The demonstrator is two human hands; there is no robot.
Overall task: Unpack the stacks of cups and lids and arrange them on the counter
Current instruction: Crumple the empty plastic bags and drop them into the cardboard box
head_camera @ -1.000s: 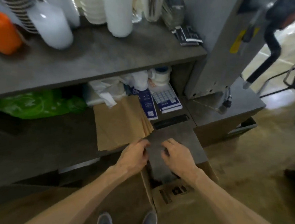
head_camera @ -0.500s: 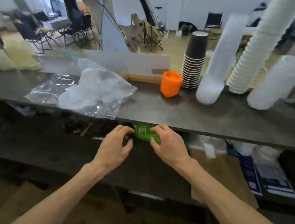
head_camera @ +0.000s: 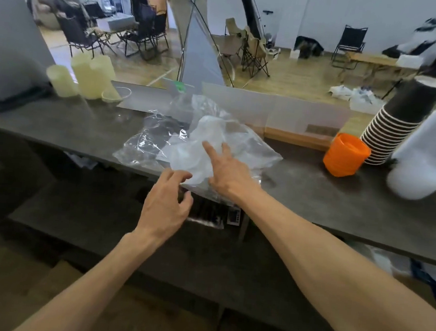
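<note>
Crumpled clear plastic wrapping point(head_camera: 200, 140) lies on the dark counter point(head_camera: 313, 199) near its front edge. My right hand point(head_camera: 227, 171) rests on the wrapping with fingers straight and spread. My left hand point(head_camera: 167, 203) hovers at the counter's edge just below the plastic, fingers loosely curved, its fingertips at the wrapping's near corner. At the right stand a stack of black paper cups point(head_camera: 397, 122), an orange stack point(head_camera: 345, 154) and a white sleeved stack point(head_camera: 426, 161). Pale yellowish cup stacks point(head_camera: 88, 76) stand at the back left.
A white and wooden divider point(head_camera: 281, 115) runs along the counter's back. A lower shelf point(head_camera: 153, 238) under the counter holds dark packets. Folding chairs and tables fill the room beyond.
My view swung left from the lower shelf to the counter top. Both hands left the green bag under the counter and rose to the clear plastic wrapping.
</note>
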